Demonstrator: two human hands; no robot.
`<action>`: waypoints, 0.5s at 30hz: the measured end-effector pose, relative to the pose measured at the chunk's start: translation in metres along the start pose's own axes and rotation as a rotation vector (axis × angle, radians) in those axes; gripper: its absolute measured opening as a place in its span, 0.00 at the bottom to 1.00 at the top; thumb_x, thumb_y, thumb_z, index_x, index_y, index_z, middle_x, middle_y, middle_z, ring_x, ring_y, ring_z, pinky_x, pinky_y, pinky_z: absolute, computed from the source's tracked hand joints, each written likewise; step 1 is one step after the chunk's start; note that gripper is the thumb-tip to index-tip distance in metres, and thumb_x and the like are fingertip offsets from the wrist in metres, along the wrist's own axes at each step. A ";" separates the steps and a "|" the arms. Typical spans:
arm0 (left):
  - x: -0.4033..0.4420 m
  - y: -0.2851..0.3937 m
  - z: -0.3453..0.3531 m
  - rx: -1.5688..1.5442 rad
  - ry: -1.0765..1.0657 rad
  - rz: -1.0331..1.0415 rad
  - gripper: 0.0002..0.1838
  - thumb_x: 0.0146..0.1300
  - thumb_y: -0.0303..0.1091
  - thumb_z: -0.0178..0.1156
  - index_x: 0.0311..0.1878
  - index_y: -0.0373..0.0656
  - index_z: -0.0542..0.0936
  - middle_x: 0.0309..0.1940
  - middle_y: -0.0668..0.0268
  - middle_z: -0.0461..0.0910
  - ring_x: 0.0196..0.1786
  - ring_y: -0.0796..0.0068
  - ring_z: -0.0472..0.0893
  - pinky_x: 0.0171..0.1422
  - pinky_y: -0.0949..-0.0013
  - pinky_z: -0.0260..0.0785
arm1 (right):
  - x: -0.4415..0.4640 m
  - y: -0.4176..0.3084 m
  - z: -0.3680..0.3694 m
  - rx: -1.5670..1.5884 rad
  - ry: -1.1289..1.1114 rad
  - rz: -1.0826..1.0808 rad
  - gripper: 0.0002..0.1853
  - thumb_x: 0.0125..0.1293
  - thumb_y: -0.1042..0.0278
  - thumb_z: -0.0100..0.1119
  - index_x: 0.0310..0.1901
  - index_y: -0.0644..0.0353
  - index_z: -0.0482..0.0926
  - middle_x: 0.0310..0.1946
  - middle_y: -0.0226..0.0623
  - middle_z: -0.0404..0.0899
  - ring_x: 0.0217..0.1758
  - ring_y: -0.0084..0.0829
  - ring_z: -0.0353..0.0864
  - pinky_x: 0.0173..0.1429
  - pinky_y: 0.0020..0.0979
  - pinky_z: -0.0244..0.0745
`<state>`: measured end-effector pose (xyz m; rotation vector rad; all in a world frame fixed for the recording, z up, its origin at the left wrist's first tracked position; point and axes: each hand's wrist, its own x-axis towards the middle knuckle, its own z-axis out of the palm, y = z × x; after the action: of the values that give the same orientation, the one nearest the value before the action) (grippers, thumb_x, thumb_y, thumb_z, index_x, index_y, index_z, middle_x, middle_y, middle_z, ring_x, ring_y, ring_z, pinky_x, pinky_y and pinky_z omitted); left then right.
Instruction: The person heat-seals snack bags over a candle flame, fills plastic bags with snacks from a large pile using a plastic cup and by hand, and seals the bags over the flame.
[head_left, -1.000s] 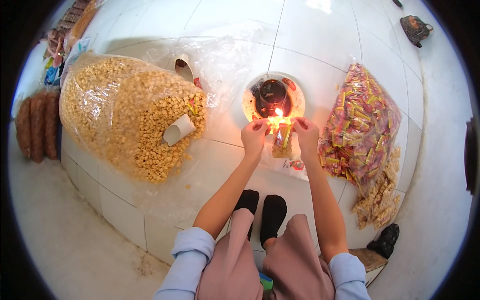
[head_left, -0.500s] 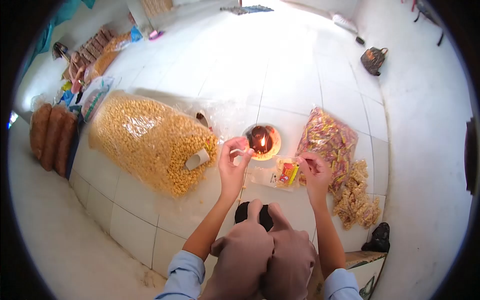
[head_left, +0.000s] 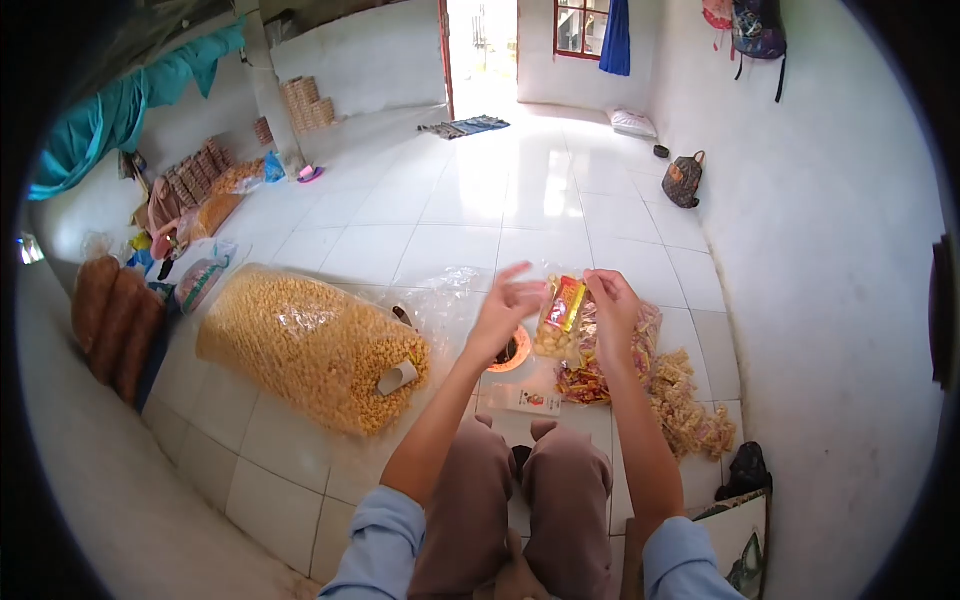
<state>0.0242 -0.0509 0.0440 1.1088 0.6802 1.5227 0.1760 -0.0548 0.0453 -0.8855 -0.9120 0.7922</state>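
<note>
My right hand (head_left: 613, 300) pinches the top corner of a small clear packet (head_left: 558, 330) that holds pale snack pieces and a red-and-yellow sachet. Just left of the packet, my left hand (head_left: 507, 312) has its fingers spread and holds nothing. Below and partly behind that hand is a plate (head_left: 522, 352) with a dark centre; no flame shows on it from here. A large clear bag of ring-shaped snacks (head_left: 300, 340) lies at the left, with a white scoop (head_left: 397, 377) in its open end. Behind my right hand is a bag of sachets (head_left: 585, 385).
Clusters of filled packets (head_left: 680, 410) lie at the right, near a black bag (head_left: 746, 470). Long brown bags (head_left: 115, 330) stand at the far left. Beyond, a patterned backpack (head_left: 683, 180) rests by the wall. A person (head_left: 165, 210) is partly visible at the back left.
Both hands and the packet have risen away from the plate and its flame. My left hand has let go of the packet and opened. The view has tilted up, showing the doorway.
</note>
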 end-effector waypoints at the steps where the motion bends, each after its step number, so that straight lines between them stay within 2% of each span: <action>1: -0.005 0.000 0.007 0.212 -0.120 -0.091 0.22 0.56 0.31 0.60 0.53 0.35 0.68 0.39 0.59 0.78 0.42 0.74 0.78 0.48 0.72 0.71 | 0.003 0.000 0.000 -0.001 0.000 0.004 0.08 0.58 0.70 0.59 0.32 0.67 0.75 0.27 0.31 0.76 0.31 0.18 0.73 0.39 0.20 0.69; 2: -0.009 0.001 0.013 0.423 -0.240 -0.179 0.23 0.56 0.32 0.61 0.53 0.35 0.69 0.38 0.59 0.78 0.41 0.75 0.78 0.46 0.73 0.72 | 0.005 0.000 -0.002 -0.003 -0.001 0.005 0.08 0.58 0.70 0.59 0.33 0.67 0.75 0.28 0.31 0.76 0.31 0.19 0.73 0.40 0.20 0.69; 3: -0.009 -0.003 0.014 0.424 -0.251 -0.172 0.23 0.56 0.32 0.61 0.53 0.35 0.69 0.38 0.59 0.78 0.41 0.75 0.78 0.46 0.73 0.72 | 0.006 0.002 -0.004 -0.001 0.006 -0.006 0.08 0.58 0.70 0.59 0.33 0.67 0.75 0.28 0.31 0.76 0.31 0.19 0.73 0.40 0.20 0.69; 5: -0.002 -0.021 0.013 0.182 -0.257 -0.196 0.23 0.51 0.33 0.66 0.48 0.32 0.74 0.35 0.60 0.79 0.35 0.80 0.78 0.38 0.79 0.71 | 0.009 0.005 -0.008 0.039 0.010 0.035 0.12 0.59 0.66 0.59 0.38 0.66 0.75 0.31 0.32 0.76 0.33 0.19 0.73 0.40 0.21 0.69; 6: -0.001 -0.023 0.016 0.183 -0.270 -0.192 0.23 0.51 0.33 0.66 0.48 0.32 0.74 0.35 0.60 0.79 0.35 0.80 0.78 0.38 0.79 0.71 | 0.007 0.003 -0.011 0.042 0.018 0.024 0.12 0.59 0.66 0.59 0.38 0.66 0.75 0.31 0.32 0.76 0.33 0.19 0.73 0.40 0.21 0.69; 9: 0.006 -0.035 0.032 0.244 -0.214 -0.138 0.18 0.51 0.31 0.66 0.44 0.32 0.76 0.31 0.63 0.80 0.32 0.82 0.78 0.37 0.80 0.71 | 0.002 -0.002 -0.030 -0.061 -0.129 0.183 0.20 0.60 0.58 0.57 0.47 0.65 0.72 0.36 0.31 0.75 0.37 0.20 0.73 0.40 0.22 0.68; 10: 0.007 -0.039 0.038 0.241 -0.224 -0.133 0.18 0.52 0.31 0.65 0.44 0.33 0.76 0.32 0.64 0.80 0.32 0.82 0.77 0.37 0.80 0.70 | 0.004 -0.001 -0.041 -0.060 -0.099 0.176 0.20 0.60 0.58 0.57 0.47 0.65 0.72 0.36 0.31 0.75 0.37 0.20 0.73 0.40 0.22 0.68; 12: 0.008 -0.054 0.056 0.236 -0.274 -0.150 0.17 0.53 0.32 0.64 0.44 0.33 0.76 0.32 0.65 0.79 0.32 0.83 0.77 0.37 0.80 0.70 | 0.005 0.002 -0.072 -0.162 -0.275 0.244 0.19 0.60 0.59 0.57 0.46 0.65 0.73 0.36 0.31 0.75 0.37 0.20 0.73 0.40 0.22 0.67; 13: 0.007 -0.063 0.067 0.226 -0.300 -0.235 0.17 0.54 0.34 0.63 0.44 0.34 0.77 0.32 0.66 0.79 0.31 0.84 0.76 0.36 0.80 0.69 | 0.004 -0.003 -0.087 -0.090 -0.270 0.247 0.10 0.62 0.65 0.55 0.41 0.62 0.73 0.31 0.26 0.73 0.30 0.14 0.69 0.30 0.18 0.64; 14: 0.006 -0.074 0.079 0.217 -0.328 -0.323 0.16 0.56 0.36 0.62 0.44 0.35 0.77 0.31 0.68 0.79 0.30 0.85 0.76 0.34 0.80 0.68 | 0.003 -0.004 -0.104 -0.088 -0.222 0.251 0.10 0.62 0.65 0.55 0.41 0.62 0.73 0.31 0.26 0.73 0.30 0.14 0.69 0.30 0.18 0.64; 15: 0.004 -0.090 0.091 0.225 -0.379 -0.383 0.16 0.58 0.41 0.60 0.43 0.37 0.77 0.28 0.72 0.77 0.25 0.88 0.71 0.28 0.81 0.63 | 0.003 0.002 -0.124 -0.133 -0.200 0.240 0.10 0.61 0.66 0.55 0.39 0.62 0.74 0.30 0.25 0.73 0.28 0.14 0.68 0.28 0.18 0.64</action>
<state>0.1444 -0.0368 0.0034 1.3058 0.7580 0.8957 0.2881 -0.0875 0.0035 -1.0588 -1.0550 1.0504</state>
